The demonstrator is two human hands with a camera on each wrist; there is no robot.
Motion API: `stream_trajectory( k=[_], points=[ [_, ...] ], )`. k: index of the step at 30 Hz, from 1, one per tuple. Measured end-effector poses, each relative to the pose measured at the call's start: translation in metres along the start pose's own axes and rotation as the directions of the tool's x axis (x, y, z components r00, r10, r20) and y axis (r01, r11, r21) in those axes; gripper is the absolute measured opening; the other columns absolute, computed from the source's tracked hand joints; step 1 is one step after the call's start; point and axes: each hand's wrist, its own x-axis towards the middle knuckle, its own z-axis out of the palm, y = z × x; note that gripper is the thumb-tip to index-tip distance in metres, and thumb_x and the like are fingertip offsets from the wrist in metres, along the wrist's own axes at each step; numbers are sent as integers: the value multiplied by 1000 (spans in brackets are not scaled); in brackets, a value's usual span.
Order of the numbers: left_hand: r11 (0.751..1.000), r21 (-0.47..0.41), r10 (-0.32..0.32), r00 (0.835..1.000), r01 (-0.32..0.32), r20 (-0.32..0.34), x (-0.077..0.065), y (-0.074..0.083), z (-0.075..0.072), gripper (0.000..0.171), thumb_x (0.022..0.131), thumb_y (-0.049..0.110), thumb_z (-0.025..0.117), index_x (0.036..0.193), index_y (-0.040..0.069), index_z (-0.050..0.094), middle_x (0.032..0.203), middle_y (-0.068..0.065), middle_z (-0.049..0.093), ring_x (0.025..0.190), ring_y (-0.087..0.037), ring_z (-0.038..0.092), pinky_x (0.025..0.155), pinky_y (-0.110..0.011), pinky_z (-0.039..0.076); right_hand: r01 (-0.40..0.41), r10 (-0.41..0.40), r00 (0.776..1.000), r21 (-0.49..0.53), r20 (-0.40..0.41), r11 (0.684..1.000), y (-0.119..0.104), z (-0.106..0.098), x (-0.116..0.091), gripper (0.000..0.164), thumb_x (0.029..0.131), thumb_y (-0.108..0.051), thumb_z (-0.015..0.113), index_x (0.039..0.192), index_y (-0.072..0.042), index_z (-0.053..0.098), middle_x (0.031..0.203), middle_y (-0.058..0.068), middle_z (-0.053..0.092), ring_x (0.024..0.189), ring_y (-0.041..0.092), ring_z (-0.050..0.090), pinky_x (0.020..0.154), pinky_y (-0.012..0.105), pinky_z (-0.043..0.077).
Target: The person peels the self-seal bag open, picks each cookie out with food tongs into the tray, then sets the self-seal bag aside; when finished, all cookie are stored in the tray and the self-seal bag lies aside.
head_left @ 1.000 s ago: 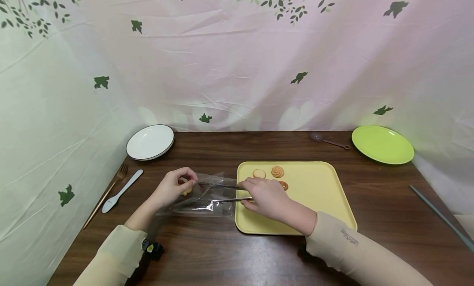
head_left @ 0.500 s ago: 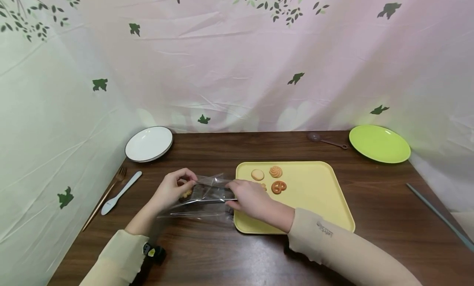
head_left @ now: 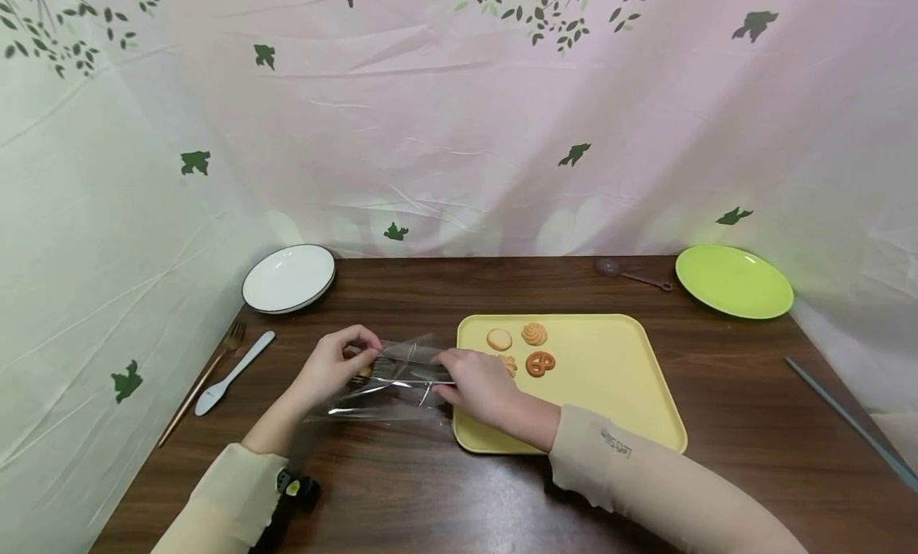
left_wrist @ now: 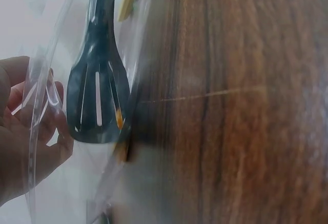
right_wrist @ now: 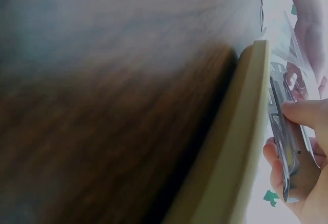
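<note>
My left hand (head_left: 335, 364) pinches the edge of a clear plastic bag (head_left: 398, 412) lying left of the yellow tray. Metal tongs (right_wrist: 287, 131) are in my right hand (head_left: 482, 385), thumb on one side and fingers on the other. Their slotted head (left_wrist: 97, 96) reaches into the bag, towards the left fingers. A light brown cookie (head_left: 366, 371) shows through the plastic beside the left fingertips, partly hidden. On the tray (head_left: 610, 394) lie a round cookie (head_left: 499, 339), a swirl cookie (head_left: 534, 334), a pretzel-shaped cookie (head_left: 539, 363) and a petal-edged cookie (head_left: 508, 364), half covered by the right hand.
White plates (head_left: 288, 278) stand at the back left, above a copper-coloured fork (head_left: 204, 379) and a pale blue spreader (head_left: 235, 374). At the back right are a brown spoon (head_left: 634, 275) and a green plate (head_left: 735, 281). A grey-blue stick (head_left: 849, 418) lies along the right edge.
My right hand has moved left off most of the tray, pushing the tongs deeper into the bag. The pretzel-shaped and petal-edged cookies have come into view. My left hand stays in place.
</note>
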Motion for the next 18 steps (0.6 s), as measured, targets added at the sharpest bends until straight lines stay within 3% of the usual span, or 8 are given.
stream_trajectory(
  k=[8, 15, 18],
  points=[
    [999, 4, -44, 999, 44, 9, 1, 4, 0, 3, 92, 13, 63, 94, 14, 65, 92, -3, 65, 77, -20, 57, 65, -29, 48, -1, 1, 1000, -16, -17, 1000, 16, -14, -18, 36, 81, -37, 73, 110, -17, 66, 105, -4, 69, 89, 12, 66, 64, 34, 52],
    [1000, 16, -14, 1000, 14, 22, -5, 37, -5, 4, 92, 6, 61, 93, 5, 64, 93, -8, 66, 80, -23, 57, 69, -32, 48, 40, -42, 999, -82, -19, 996, 26, -24, -34, 34, 81, -38, 73, 107, -17, 65, 95, -6, 67, 77, 11, 64, 55, 31, 48],
    [1000, 21, -7, 1000, 7, 23, -6, 40, -4, 4, 91, 5, 60, 93, 4, 64, 92, -9, 65, 81, -23, 58, 71, -32, 49, 84, -88, 996, -120, -22, 989, 26, -24, -33, 36, 81, -39, 72, 108, -15, 64, 93, -4, 66, 75, 12, 63, 54, 31, 48]
  ],
)
